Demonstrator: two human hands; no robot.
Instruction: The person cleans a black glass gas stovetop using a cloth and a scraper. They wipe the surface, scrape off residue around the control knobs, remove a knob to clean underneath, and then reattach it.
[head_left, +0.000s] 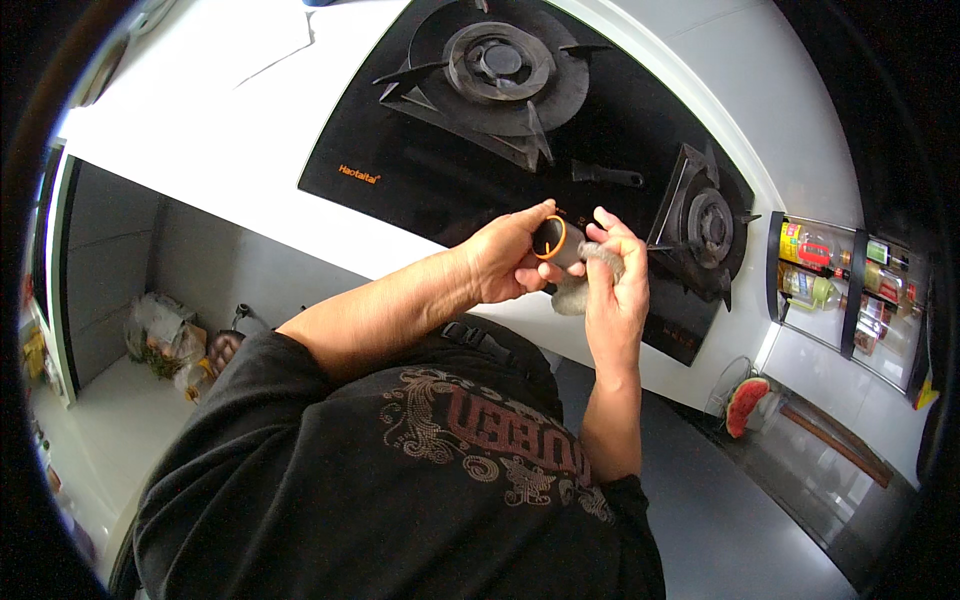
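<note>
A grey cylindrical control knob (568, 246) with an orange ring and an orange mark on its dark face sits between my two hands, above the front edge of the black gas cooktop (420, 196). My left hand (501, 251) grips the knob from the left, thumb stretched along its upper side. On the right, my right hand (621, 270) pinches a greyish cloth (574, 296), which is bunched against the knob's rear end and hangs a little below it. The fingers partly hide both the cloth and the knob's far side.
Two burners with black pan supports, a larger one (501, 64) and a smaller one (709, 225), stand on the cooktop. Between them lies a black handled tool (607, 174). A wall rack (847, 300) holds several bottles. Cut watermelon (746, 405) is at right; bagged food (165, 337) is at left.
</note>
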